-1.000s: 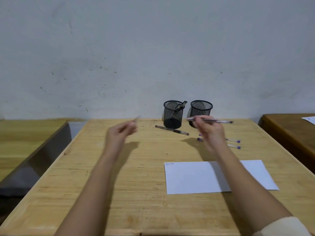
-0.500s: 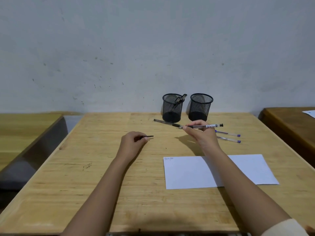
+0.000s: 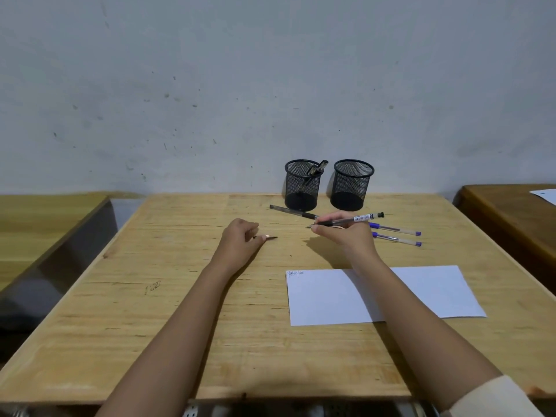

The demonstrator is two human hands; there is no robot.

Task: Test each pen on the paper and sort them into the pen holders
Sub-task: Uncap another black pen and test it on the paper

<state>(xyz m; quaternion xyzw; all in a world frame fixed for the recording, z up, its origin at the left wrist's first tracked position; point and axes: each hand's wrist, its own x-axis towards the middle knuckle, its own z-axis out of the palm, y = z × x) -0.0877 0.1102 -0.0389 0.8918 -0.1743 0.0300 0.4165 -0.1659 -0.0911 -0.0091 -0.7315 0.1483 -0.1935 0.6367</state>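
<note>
My right hand [image 3: 344, 234] grips an uncapped black pen [image 3: 358, 219], tip pointing left, above the desk. My left hand [image 3: 240, 239] pinches the pen's small black cap [image 3: 270, 237] low over the wood. A white sheet of paper [image 3: 427, 291] with a scribble at its top left corner lies under my right forearm. Two black mesh pen holders stand at the back: the left holder [image 3: 301, 185] has one pen in it, the right holder [image 3: 352, 185] looks empty. Another black pen [image 3: 288, 210] and two blue-capped pens [image 3: 397, 233] lie on the desk near my right hand.
The wooden desk [image 3: 180, 311] stands against a grey wall. A second desk [image 3: 39, 224] sits to the left across a gap. A darker desk [image 3: 511, 212] with a sheet on it stands at the right.
Both hands have come down toward the desk. My left hand lowered the cap near the wood. My right hand drew the pen nearer and lower, in front of the holders.
</note>
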